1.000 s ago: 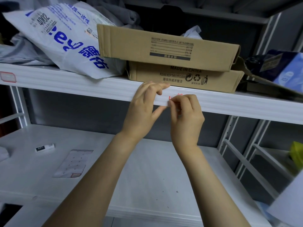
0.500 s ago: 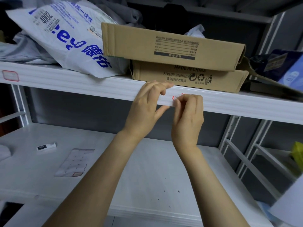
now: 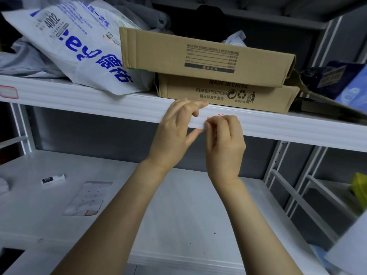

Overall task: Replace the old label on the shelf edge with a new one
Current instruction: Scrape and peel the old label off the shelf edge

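Here, two bare hands work at a red-bordered label (image 3: 218, 116) on the ribbed white shelf edge (image 3: 99, 100).

The label lies flat on the front of the edge at centre frame, its long axis running along the shelf from 9 to 3 o'clock; only a strip of red border shows above the right hand (image 3: 225, 143), whose curled thumb and forefinger pinch its left end. At 9 o'clock of it, the left hand (image 3: 174, 133) grips the edge, fingers bent over the top and thumb beneath. Two flat corrugated cardboard boxes (image 3: 198, 54) are stacked at 12 o'clock, beside a glossy printed courier bag (image 3: 79, 46). A rounded second label (image 3: 8, 92) sits far left, and a sticker sheet (image 3: 87, 197) lies on the smooth lower shelf (image 3: 178, 215) at 7 o'clock.
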